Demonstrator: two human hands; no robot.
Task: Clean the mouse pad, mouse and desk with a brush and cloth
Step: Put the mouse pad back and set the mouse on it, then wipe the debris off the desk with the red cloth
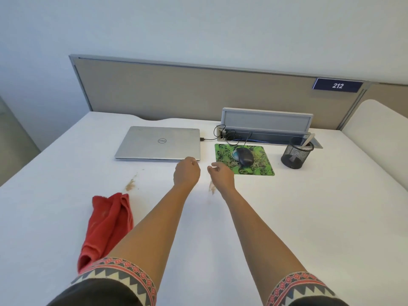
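A green patterned mouse pad (262, 166) lies on the white desk (309, 217), with a black wired mouse (245, 157) on it. A crumpled red cloth (106, 226) lies at the left, partly under my left forearm. Brown dirt smears mark the desk (130, 185) and also beside my right wrist. A pale brush handle (309, 141) sticks out of the black mesh cup (294, 154). My left hand (187, 173) and my right hand (220, 175) hover side by side over the desk, fingers loosely curled, holding nothing. My right hand is just left of the pad.
A closed silver laptop (157, 143) sits behind my left hand, its cable running to an open cable box (265, 129) at the back. A beige partition (198, 91) closes off the far edge. Another desk adjoins at the right.
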